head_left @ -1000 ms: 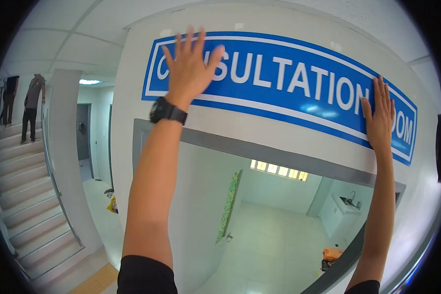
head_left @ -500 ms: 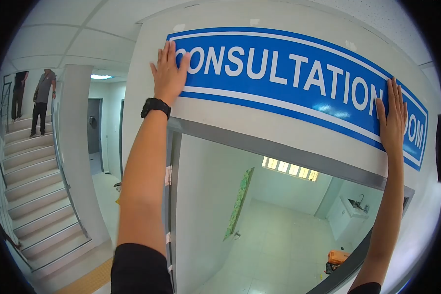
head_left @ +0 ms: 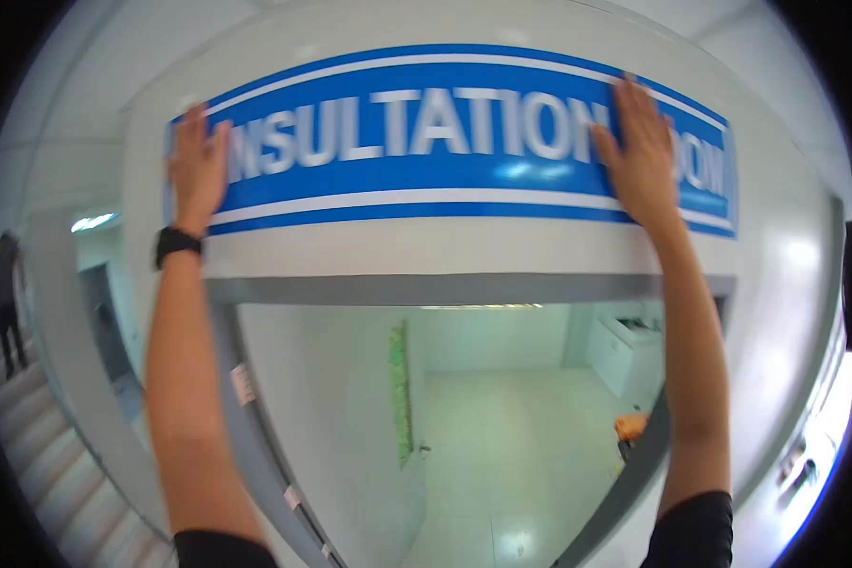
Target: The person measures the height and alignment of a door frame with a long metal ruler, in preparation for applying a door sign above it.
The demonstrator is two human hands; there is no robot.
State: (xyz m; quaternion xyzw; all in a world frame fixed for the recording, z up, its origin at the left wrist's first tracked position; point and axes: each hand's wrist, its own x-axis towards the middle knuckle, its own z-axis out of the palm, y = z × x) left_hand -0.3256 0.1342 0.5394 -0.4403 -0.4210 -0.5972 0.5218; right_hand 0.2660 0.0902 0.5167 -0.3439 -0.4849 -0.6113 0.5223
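Note:
A long blue sign with white lettering and white border lines lies against the wall above a doorway. Its letters read "CONSULTATION ROOM", with a few covered by my hands, and the view is a little blurred. My left hand rests flat on the sign's left end, fingers stretched upward. A black watch is on that wrist. Flat on the sign toward its right end lies my right hand, fingers pointing up and thumb out to the left. Neither hand grasps anything.
Below the sign is a grey door frame, with a tiled room beyond. Inside are a sink counter, an orange item and a green-patterned panel. At left, a person stands on stairs.
My view has swung to the right and levelled, so the sign sits more centrally. Both hands stay flat on the sign; the right one appears slightly left along the lettering.

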